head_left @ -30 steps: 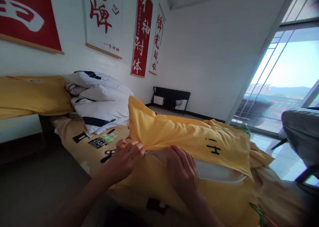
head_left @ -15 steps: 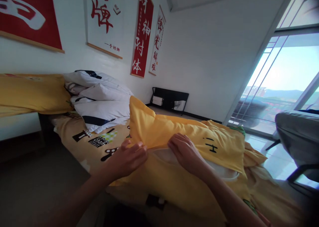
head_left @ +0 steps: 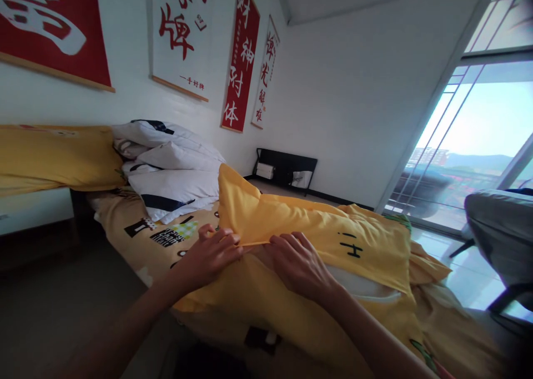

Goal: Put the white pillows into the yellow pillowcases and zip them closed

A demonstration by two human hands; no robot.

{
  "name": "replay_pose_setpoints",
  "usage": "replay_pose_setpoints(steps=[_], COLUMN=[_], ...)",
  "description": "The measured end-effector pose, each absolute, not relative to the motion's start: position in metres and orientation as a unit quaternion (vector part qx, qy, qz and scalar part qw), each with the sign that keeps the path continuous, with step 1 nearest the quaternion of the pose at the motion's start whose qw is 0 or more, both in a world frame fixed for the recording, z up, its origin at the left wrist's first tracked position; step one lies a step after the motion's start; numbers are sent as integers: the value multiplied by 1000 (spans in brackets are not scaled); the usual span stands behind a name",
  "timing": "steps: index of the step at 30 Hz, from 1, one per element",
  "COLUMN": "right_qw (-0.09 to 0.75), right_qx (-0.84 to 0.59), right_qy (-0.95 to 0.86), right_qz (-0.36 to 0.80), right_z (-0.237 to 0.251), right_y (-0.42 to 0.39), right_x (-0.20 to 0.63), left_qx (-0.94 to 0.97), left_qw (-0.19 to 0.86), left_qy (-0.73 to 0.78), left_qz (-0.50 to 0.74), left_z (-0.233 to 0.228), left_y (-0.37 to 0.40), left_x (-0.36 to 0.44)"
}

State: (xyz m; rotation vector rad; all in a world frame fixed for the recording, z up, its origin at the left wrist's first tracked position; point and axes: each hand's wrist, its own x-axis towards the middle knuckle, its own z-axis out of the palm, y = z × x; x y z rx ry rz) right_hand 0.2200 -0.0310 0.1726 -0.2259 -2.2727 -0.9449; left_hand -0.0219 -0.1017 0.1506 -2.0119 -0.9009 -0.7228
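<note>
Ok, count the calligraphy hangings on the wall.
4, in a row on the left wall: red hanging cut off by the frame edge, white hanging, tall red hanging, narrow white hanging. More may lie outside the frame.

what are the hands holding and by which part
Both the left hand and right hand pinch the yellow pillowcase at its open edge, where the white pillow shows.

Low bed (head_left: pixel 125 223) against the wall, covered by a pale yellow printed sheet (head_left: pixel 166 232), white quilt (head_left: pixel 170 171) with dark stripes heaped at its far end, yellow pillow (head_left: pixel 300 229) lying across the near part, white insert showing at its open edge.
</note>
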Motion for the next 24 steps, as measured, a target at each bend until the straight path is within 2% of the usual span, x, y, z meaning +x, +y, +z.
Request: replay_pose_setpoints(steps=[7, 12, 18, 24], right_qw=[374, 337, 375, 419], right_qx=[-95, -49, -145, -184], right_qy=[-849, -856, -863, -852], right_qz=[-359, -389, -306, -254], right_z=[164, 158, 158, 152], right_y=[-25, -28, -43, -65], right_x=[206, 212, 207, 178], left_qx=[-798, -811, -826, -832], left_qw=[395, 378, 296, 278], left_qy=[-361, -364, -399, -407], left_qz=[-277, -257, -264, -254], left_z=[149, 153, 158, 161], left_y=[-100, -97, -93, -95], left_x=[-22, -21, -16, -16])
